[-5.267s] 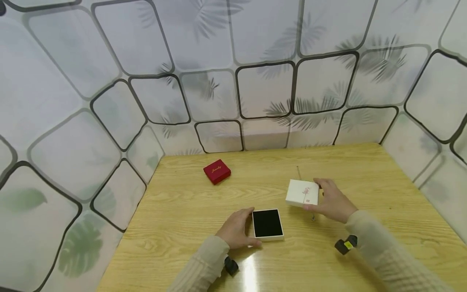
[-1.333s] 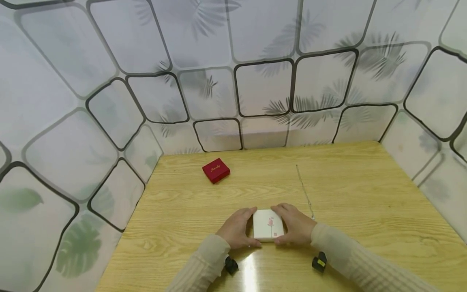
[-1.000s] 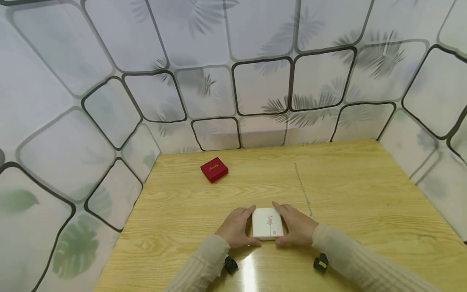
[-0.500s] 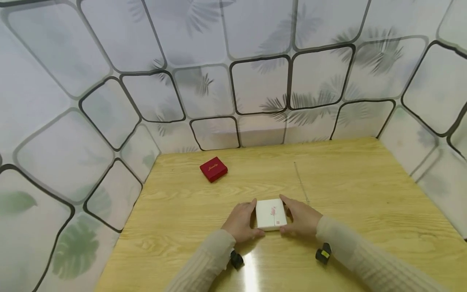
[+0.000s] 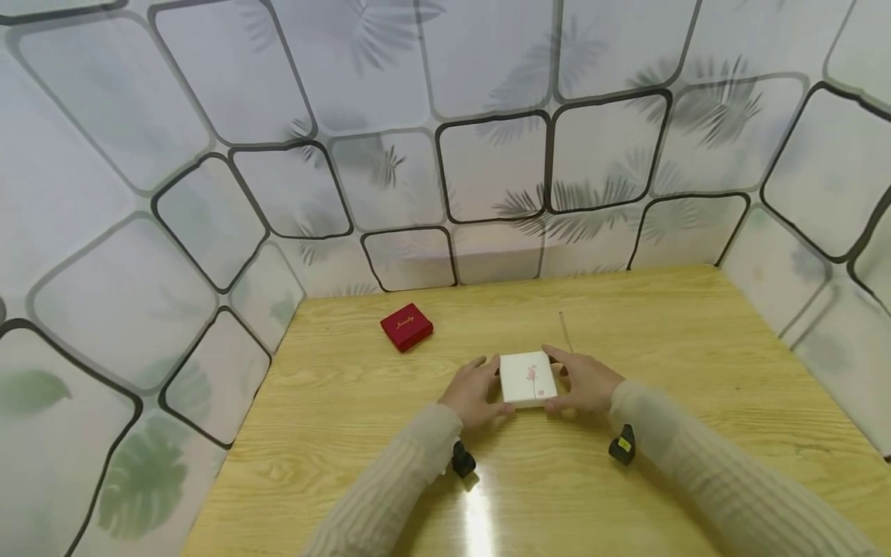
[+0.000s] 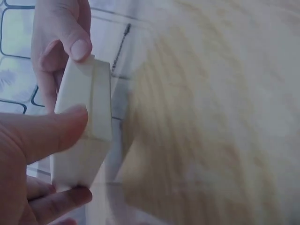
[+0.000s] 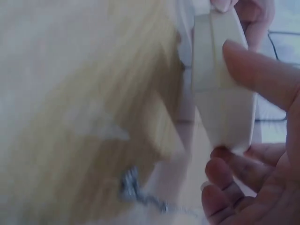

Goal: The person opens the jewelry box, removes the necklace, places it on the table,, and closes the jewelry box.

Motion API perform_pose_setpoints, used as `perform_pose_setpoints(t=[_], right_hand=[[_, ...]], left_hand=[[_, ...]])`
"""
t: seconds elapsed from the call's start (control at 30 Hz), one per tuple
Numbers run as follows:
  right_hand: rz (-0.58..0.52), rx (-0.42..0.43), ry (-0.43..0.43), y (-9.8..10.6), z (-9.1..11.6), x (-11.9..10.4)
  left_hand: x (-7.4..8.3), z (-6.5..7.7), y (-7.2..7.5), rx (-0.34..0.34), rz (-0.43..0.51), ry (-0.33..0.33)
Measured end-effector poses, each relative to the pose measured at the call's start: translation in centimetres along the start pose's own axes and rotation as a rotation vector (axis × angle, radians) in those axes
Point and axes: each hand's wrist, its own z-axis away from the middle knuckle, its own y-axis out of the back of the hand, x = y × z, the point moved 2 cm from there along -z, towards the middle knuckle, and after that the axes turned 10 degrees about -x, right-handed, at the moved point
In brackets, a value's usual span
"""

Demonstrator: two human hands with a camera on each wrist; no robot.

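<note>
A square white gift box (image 5: 527, 381) with a pink flower printed on its lid is held between both hands. The lid sits on its base, and a seam runs along the side in the left wrist view. My left hand (image 5: 476, 393) grips the left side, thumb at the near edge and fingers at the far corner. On the opposite side my right hand (image 5: 588, 382) holds it the same way. A thin chain necklace (image 5: 564, 331) lies behind the right hand, partly hidden; its pendant end (image 7: 130, 185) shows blurred in the right wrist view.
A small red jewelry box (image 5: 407, 326) with gold lettering lies at the back left of the wooden table (image 5: 334, 433). Patterned cloth walls (image 5: 494, 255) stand along the back and sides. A small black camera (image 5: 463, 459) hangs at the left wrist.
Earlier, the right hand brought the white lid over and set it on the black-lined base. Since then both hands have carried the box forward and slightly right, toward the necklace.
</note>
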Motion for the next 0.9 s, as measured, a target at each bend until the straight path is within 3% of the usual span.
perform_pose_setpoints(t=[0.3,0.63,0.9], right_hand=[[0.07,0.055,0.049,1.8,-1.2,2.3],[0.092,0.109,0.084,3.0,-2.5,3.7],[0.041,0.111,0.122,3.9,-3.9,4.8]], left_hand=[[0.3,-2.2,0.7,0.003,0.005,-0.033],[0.0,-4.2,1.2,0.014,0.046,0.0],[-0.2,-5.9,1.9,-0.006,0.072,0.042]])
